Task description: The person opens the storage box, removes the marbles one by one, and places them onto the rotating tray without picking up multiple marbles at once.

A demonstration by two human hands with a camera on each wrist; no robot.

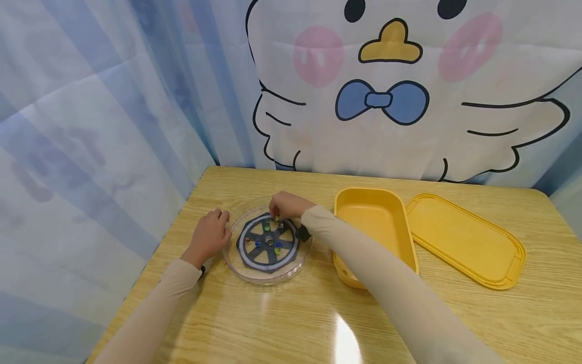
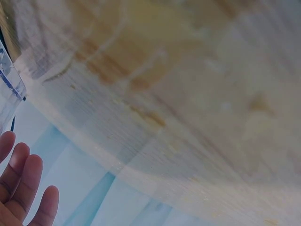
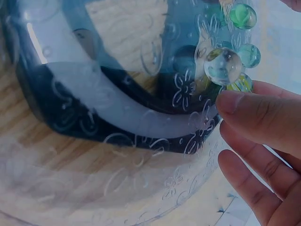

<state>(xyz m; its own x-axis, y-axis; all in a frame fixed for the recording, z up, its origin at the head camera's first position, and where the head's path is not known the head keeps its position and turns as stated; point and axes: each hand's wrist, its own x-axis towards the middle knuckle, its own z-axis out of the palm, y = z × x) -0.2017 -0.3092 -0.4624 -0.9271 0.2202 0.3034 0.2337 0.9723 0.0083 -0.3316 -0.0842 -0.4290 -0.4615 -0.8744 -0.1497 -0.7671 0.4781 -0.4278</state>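
A round clear dish with embossed flowers shows in the head view, with a dark, spoked wheel shape visible within its outline. I cannot tell whether that shape lies inside or beneath it. Several glass marbles sit over the spokes, among them a clear marble and a green marble. My right hand reaches over the dish's far side and pinches a yellow-green swirled marble between thumb and finger. At the dish's left side, my left hand rests with loosely bent fingers against the rim.
To the right of the dish stands a deep yellow box, partly covered by my right forearm. Its flat yellow lid lies beside it on the wooden table. A printed curtain hangs behind and along the left.
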